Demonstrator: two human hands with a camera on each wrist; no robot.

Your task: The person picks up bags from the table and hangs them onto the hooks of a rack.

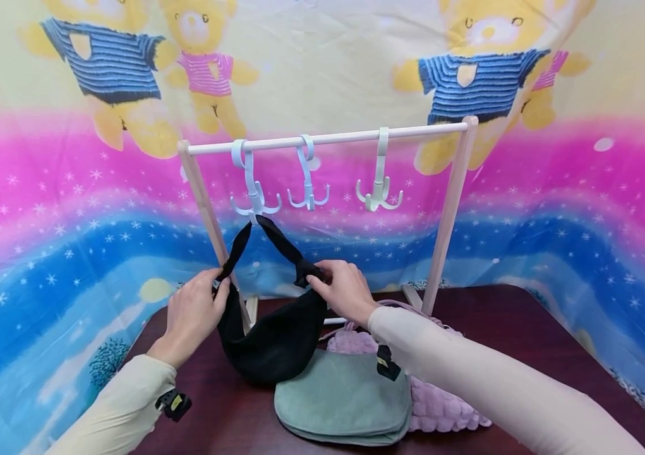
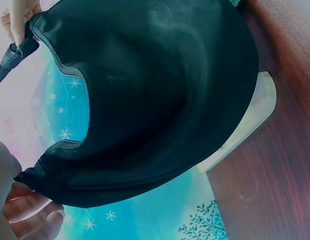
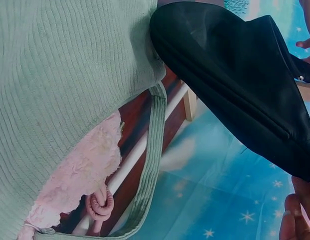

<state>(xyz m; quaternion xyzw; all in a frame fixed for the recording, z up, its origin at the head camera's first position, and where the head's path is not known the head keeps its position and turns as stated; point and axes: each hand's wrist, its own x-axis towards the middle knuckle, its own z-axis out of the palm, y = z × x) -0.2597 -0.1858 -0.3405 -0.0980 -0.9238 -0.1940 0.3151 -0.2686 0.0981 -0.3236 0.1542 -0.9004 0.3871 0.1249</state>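
A black shoulder bag (image 1: pixel 273 347) hangs between both hands in the head view, its body sagging in a curve. At the left strap end, my left hand (image 1: pixel 194 309) pinches the fabric between thumb and fingers. My right hand (image 1: pixel 347 291) grips the opposite upper corner, close to the strap's knot (image 1: pixel 305 273). The strap (image 1: pixel 279 240) rises to a peak right at the front prong of the leftmost pale blue hook hanger (image 1: pixel 255 203). From the left wrist view, the bag's zipped opening (image 2: pixel 70 72) curves between the two held corners.
A wooden rack (image 1: pixel 450 215) carries two more hangers, one light blue (image 1: pixel 308 189) and one pale green (image 1: pixel 379 193). On the dark red table (image 1: pixel 504 354) lie a green corduroy bag (image 1: pixel 345 398) and, partly beneath it, a pink fluffy bag (image 1: pixel 441 407). Printed cloth (image 1: pixel 584 158) surrounds the table.
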